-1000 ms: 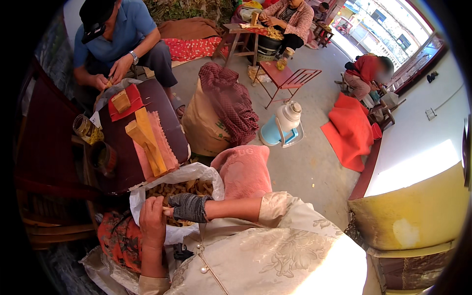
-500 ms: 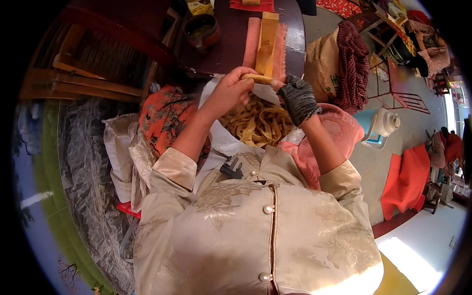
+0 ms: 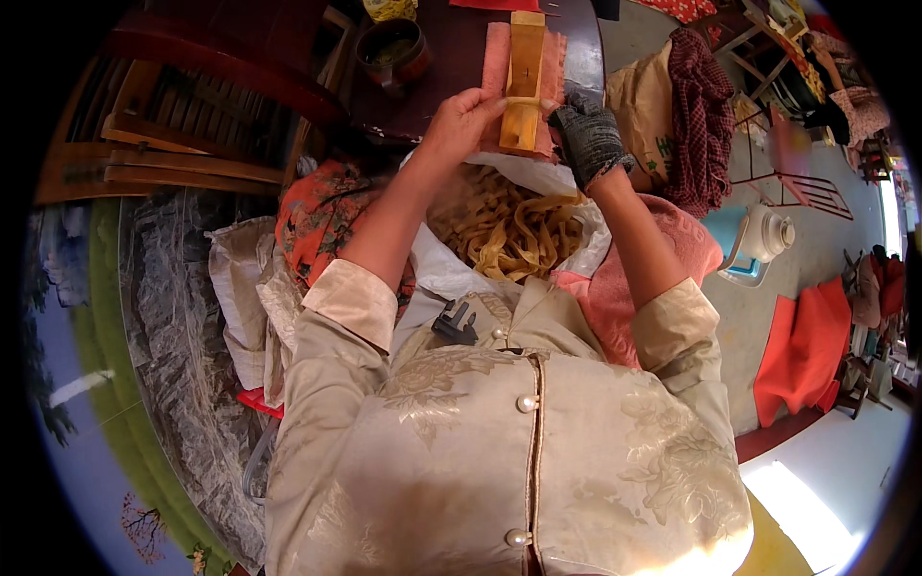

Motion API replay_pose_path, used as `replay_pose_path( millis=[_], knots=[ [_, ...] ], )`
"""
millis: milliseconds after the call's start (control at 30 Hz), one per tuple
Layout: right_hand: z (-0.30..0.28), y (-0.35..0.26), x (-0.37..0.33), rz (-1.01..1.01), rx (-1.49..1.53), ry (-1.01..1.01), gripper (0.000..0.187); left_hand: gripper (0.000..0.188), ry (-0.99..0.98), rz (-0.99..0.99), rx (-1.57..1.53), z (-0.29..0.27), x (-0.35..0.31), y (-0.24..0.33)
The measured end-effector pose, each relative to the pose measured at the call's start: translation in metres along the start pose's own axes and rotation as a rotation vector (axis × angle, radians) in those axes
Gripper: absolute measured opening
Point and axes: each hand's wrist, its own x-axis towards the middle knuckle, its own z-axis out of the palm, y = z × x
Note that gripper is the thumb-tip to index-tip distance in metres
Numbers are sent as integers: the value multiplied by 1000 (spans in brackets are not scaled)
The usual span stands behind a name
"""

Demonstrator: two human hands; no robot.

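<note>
Shifted forward since the earlier frame, a yellowish strip (image 3: pixel 523 100) appears held across the wooden block (image 3: pixel 525 60), pinched by the left hand (image 3: pixel 461 122); the gloved right hand (image 3: pixel 590 134) is curled, its grip hidden. Work on it seems unfinished; whether the heaped strips (image 3: pixel 519 235) below are done cannot be told.

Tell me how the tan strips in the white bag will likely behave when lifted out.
The tan strips will probably bend rather than stay straight, since they lie in loops and curls. Each is likely light, being thin and narrow. A handful may come up tangled, as they overlap one another inside the white bag.
</note>
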Motion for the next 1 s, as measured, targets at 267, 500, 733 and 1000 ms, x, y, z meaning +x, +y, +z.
replay_pose_path(
  millis=[267, 500, 733, 1000],
  knots=[
    [11, 44, 2, -24, -505, 86, 27, 23, 193, 161, 703, 7, -18, -15],
    [28, -14, -78, -512, -202, 73, 19, 37, -318, -307, -445, 23, -95, -10],
    [42, -2, -119, -691, -177, -133, 18, 32, -243, -423, -1071, 15, -107, -10],
    [26, -22, -107, -416, -104, -11, 23, 15, -243, -295, -636, 32, -119, -11]
  ],
)
